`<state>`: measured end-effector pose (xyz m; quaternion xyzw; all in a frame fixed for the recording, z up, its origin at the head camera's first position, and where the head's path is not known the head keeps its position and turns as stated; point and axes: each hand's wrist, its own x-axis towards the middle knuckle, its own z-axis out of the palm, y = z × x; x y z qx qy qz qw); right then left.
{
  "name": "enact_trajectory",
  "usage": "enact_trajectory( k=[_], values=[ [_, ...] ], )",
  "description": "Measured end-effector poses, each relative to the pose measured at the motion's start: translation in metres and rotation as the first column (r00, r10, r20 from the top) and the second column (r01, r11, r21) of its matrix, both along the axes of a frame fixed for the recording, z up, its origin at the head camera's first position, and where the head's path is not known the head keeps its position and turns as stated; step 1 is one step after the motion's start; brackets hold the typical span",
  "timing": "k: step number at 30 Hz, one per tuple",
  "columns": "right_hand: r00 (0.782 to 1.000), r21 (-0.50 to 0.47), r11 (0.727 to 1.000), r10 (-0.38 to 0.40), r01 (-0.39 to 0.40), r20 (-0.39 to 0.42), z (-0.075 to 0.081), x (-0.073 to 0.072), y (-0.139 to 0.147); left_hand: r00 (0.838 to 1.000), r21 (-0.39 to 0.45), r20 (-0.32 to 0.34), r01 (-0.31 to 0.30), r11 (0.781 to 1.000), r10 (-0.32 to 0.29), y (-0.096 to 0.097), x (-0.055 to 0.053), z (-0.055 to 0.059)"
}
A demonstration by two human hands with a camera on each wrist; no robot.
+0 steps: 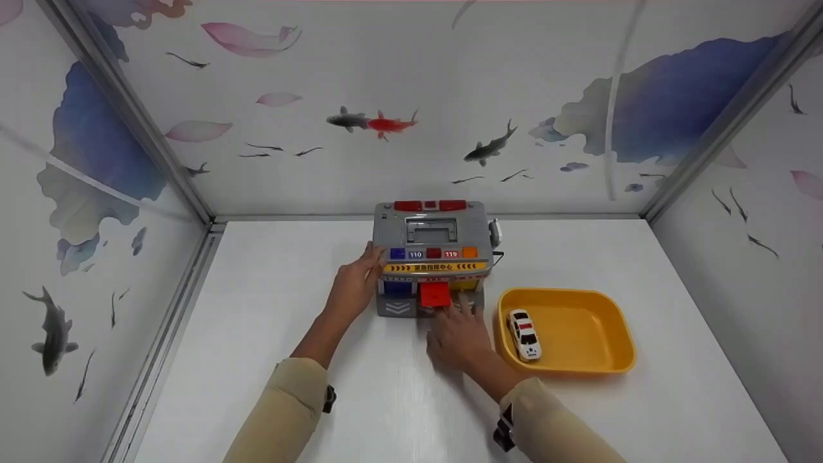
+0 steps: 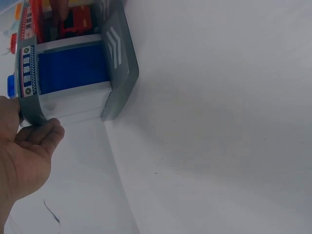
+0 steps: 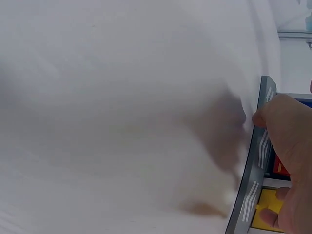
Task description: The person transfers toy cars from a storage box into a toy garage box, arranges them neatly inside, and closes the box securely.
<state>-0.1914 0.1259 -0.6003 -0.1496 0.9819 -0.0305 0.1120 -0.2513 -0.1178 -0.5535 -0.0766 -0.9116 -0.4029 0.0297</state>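
Note:
A grey toy garage [image 1: 431, 235] with blue, red and yellow bay doors stands toward the back of the white table. My left hand [image 1: 353, 283] grips its left side near the front corner. In the middle bay, whose red door [image 1: 435, 294] is swung up, a red toy vehicle [image 2: 78, 19] shows in the left wrist view. My right hand [image 1: 460, 334] is at the front of this bay, a finger reaching in against the vehicle. Its thumb rests at the grey ramp edge [image 3: 251, 185] in the right wrist view, and other fingers lie near the yellow door [image 3: 268, 207].
To the right of the garage sits a yellow tray [image 1: 578, 368] holding a white toy car [image 1: 524, 334] by its left wall. White panels painted with fish and petals enclose the table [image 1: 257, 289] at the back and sides.

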Motion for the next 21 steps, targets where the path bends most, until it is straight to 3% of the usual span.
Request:
enact_trajectory(
  k=[3,21],
  values=[
    [1.0,0.016,1.0,-0.018,0.018,0.016,0.001,-0.005,-0.003,1.0,-0.002,0.007,-0.003,1.0,0.003,0.0,0.0,0.0],
    [0.998,0.027,0.999,-0.019,0.021,-0.068,0.003,-0.014,-0.006,0.999,0.012,0.042,-0.006,1.0,0.005,0.0,0.001,0.004]
  ],
)
